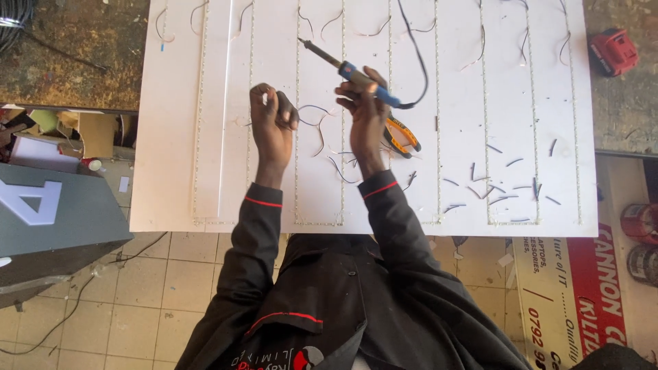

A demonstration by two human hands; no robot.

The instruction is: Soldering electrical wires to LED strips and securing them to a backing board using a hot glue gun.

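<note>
Fingers (362, 81) of the right hand (363, 113) are wrapped around the blue handle of the soldering iron (346, 69), closed firmly on it near the cord end. The iron sits above the middle of the white panel (178, 137), with its metal tip pointing up and away to the left, clear of the surface. Its black cord (418, 62) loops off the rear of the handle and runs toward the far edge of the panel.

Fingers (264, 96) of the left hand (272, 120) are curled and pressed together, pinching a thin wire (312, 113) just to the left of the iron. The wire trails from the pinch toward the right hand.

Handling judgement: the iron looks light and rigid. Grip it on the insulated blue handle only; the bare metal shaft and tip should be treated as hot. The cord is limp and can drag on the handle. The wire appears thin, soft and easily bent, so a fingertip pinch near its free end suits it.

Orange-handled pliers (401, 133) lie on the panel just beside the right wrist. Rows of light strips (484, 116) run lengthwise across the panel, and short wire offcuts (493, 188) are scattered to the right of the pliers. A red battery pack (612, 51) rests on the worktop (617, 109) beyond the right edge of the panel.
</note>
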